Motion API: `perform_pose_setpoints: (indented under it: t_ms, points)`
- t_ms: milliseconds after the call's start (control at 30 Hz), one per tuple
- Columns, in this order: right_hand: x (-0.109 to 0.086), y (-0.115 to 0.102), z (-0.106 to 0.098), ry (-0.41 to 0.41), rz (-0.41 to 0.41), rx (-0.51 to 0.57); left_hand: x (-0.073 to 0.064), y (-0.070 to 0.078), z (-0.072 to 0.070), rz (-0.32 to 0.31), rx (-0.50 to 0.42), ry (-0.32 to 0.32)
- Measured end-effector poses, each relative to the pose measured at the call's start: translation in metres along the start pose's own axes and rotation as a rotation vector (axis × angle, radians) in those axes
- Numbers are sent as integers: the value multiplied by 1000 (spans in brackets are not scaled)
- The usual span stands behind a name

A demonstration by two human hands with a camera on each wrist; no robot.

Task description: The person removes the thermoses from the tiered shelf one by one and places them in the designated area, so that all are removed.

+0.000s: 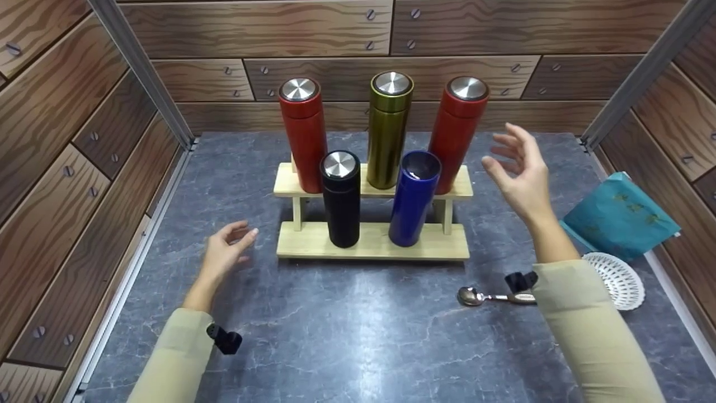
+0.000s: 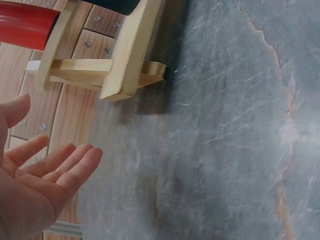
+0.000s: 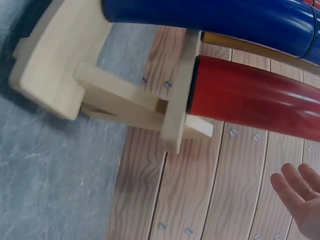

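A two-step wooden rack (image 1: 373,240) stands mid-table. On its upper step are a red thermos (image 1: 305,137), a gold-green thermos (image 1: 387,137) and a second red thermos (image 1: 457,131). The lower step bears a black thermos (image 1: 342,207) and a blue thermos (image 1: 413,207). My right hand (image 1: 523,176) hovers right of the rack, nearest the right red thermos, fingers loosely bent and touching nothing. To the rack's left, my left hand (image 1: 224,252) is apart from everything, its fingers relaxed. Both wrist views show these hands holding nothing.
At the right lie a teal pouch (image 1: 621,215) and a white woven basket (image 1: 621,282), partly behind the right sleeve. A spoon (image 1: 472,296) lies left of that sleeve, its handle end hidden. Wood-patterned walls (image 1: 324,31) enclose the grey tabletop (image 1: 335,336) at the back and sides.
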State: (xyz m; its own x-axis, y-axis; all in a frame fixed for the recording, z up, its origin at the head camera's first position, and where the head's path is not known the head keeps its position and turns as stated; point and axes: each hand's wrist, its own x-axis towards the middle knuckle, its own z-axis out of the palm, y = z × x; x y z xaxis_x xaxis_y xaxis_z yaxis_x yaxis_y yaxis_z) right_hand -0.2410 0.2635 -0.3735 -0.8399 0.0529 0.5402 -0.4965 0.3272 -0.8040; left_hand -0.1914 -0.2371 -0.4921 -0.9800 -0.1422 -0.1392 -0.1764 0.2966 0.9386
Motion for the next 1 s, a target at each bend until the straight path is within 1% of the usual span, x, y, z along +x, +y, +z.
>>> perform_pose_setpoints:
  t_ms: [133, 400, 567, 700, 767, 933, 1000]
  points:
    - [10, -6, 8, -9, 24, 5, 5, -3, 6, -66, -73, -35]
    - [21, -31, 27, -31, 49, 101, 14, -13, 19, -168, -193, -67]
    - [26, -31, 34, -36, 72, 111, 18, -18, 27, -216, -234, -79]
    - [29, -30, 38, -37, 60, 103, 20, -25, 32, -254, -280, -85]
    - [30, -30, 40, -38, 54, 102, 21, -28, 34, -273, -322, -92]
    - [33, -29, 44, -30, 38, 110, 22, -35, 40, -269, -415, -123]
    - [34, -28, 45, -27, 21, 108, 22, -36, 43, -264, -429, -130]
